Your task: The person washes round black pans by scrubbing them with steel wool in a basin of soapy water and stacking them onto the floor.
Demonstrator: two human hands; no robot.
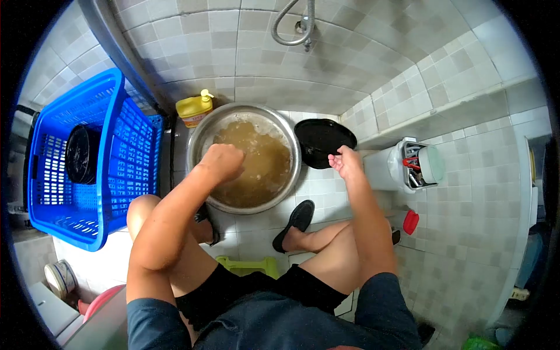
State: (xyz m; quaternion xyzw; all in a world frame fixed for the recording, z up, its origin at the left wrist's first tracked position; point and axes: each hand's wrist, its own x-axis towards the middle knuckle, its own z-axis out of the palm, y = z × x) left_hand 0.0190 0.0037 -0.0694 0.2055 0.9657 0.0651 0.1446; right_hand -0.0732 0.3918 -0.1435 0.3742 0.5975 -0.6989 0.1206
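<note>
A wide metal basin (296, 169) of murky brown water with some foam stands on the tiled floor in front of me. My left hand (223, 163) is over the basin's left part, its fingers curled and turned away, so anything in them is hidden. To the right of the basin lies a round black tray or lid (324, 140). At its lower right edge my right hand (346, 163) is closed, thumb and fingers pressed together; the tray's edge is right beside the fingertips.
A blue plastic basket (105, 216) with a black round container (83, 154) is at the left. A yellow pump bottle (194, 109) stands behind the basin. A bin (382, 169) and a red object (410, 221) are at the right; a green stool (248, 265) is beneath me.
</note>
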